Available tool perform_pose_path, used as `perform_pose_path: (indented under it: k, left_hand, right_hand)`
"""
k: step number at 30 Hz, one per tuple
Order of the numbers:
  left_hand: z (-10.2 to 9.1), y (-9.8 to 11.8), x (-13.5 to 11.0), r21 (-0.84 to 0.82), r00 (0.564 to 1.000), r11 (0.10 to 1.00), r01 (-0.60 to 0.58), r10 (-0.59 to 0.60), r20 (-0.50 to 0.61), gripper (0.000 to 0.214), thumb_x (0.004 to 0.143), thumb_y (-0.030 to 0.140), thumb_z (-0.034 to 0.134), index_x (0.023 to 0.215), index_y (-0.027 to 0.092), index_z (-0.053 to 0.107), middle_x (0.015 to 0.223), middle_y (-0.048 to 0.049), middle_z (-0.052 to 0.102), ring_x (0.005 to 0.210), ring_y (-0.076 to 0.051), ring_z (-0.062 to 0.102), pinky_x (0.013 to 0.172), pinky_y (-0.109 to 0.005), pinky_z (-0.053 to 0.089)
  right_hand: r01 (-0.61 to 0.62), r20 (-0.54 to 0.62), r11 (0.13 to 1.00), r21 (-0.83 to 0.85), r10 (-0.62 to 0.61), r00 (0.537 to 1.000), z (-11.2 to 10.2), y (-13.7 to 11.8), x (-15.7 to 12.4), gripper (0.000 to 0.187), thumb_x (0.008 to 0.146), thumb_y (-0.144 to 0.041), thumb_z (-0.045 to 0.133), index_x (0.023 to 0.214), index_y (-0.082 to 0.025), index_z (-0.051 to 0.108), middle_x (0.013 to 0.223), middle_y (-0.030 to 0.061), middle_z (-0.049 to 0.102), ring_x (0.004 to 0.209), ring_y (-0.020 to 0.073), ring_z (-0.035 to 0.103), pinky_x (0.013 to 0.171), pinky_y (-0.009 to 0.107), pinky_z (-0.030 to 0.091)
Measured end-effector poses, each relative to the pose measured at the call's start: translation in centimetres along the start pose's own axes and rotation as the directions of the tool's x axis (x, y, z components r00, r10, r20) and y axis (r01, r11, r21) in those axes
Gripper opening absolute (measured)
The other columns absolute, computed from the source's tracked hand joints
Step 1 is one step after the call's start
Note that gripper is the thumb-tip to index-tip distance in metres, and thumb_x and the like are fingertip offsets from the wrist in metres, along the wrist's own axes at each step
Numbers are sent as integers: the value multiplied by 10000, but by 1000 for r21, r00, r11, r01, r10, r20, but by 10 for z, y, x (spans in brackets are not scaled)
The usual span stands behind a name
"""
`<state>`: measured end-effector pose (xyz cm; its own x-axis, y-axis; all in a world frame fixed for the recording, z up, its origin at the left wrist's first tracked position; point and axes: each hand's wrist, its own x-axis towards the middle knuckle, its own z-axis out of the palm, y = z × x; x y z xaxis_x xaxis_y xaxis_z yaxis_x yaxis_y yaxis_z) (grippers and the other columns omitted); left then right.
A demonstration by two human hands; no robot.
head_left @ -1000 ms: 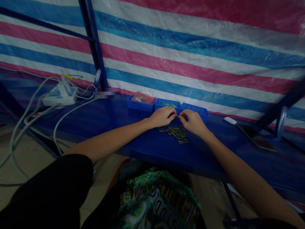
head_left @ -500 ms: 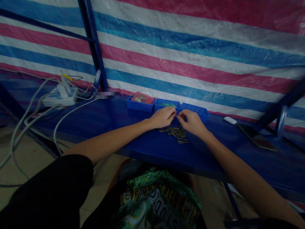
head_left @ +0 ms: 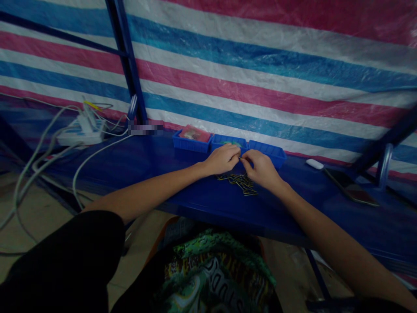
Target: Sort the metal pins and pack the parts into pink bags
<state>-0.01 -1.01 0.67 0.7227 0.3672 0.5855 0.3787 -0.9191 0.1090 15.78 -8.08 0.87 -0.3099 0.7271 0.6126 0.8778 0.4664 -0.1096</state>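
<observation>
Nearest, just below the middle of the frame, a loose heap of thin brass-coloured metal pins [head_left: 240,182] lies on the blue tabletop [head_left: 156,167], seemingly unsorted work. Just above it, the left hand [head_left: 223,159] and right hand [head_left: 260,168] meet fingertip to fingertip, apparently pinching one pin between them, though it is too small to confirm. Beyond, the row of small blue plastic bins [head_left: 228,145] sits against the striped tarpaulin [head_left: 260,65].
</observation>
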Motion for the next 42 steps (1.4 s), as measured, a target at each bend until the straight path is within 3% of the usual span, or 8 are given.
perform_pose_path:
  k: [9,14,18,28,42]
  left_hand:
    - [4,2,1,25,999,999,38,-38,12,196,845,189,348,705,181,486,730,-51,553,759,-179,485,733,-332,397]
    - [5,-1,1,-37,998,998,56,-55,22,238,884,198,331,748,177,526,762,-49,590,774,-172,515,746,-327,405]
    - [2,-3,1,-78,998,996,43,-46,-34,178,895,243,389,858,179,551,853,-47,615,814,-163,533,763,-306,413]
    - [6,-7,1,-11,998,1000,8,-9,-62,208,906,235,385,844,172,573,837,-55,629,833,-172,554,771,-310,426]
    - [9,-4,-2,-18,1000,1000,18,-18,-9,225,918,251,344,918,157,549,787,-59,572,781,-180,540,713,-317,427]
  right_hand:
    - [35,31,998,-51,-33,999,-1,1,0,150,844,-193,418,760,-195,542,768,71,581,755,202,531,683,319,378]
    - [-42,57,998,-45,44,997,-1,5,2,131,832,-212,447,758,-197,555,749,56,598,713,191,530,641,306,352]
    - [-115,56,993,-2,115,992,-1,13,4,160,845,-228,435,763,-196,569,736,43,607,676,174,533,628,295,346]
    - [-120,45,991,58,117,992,1,15,3,153,856,-253,456,882,-176,585,686,27,595,604,147,519,587,267,354]
    - [-126,67,992,23,124,990,-2,9,3,244,899,-273,410,756,-183,585,683,33,611,607,147,525,582,268,310]
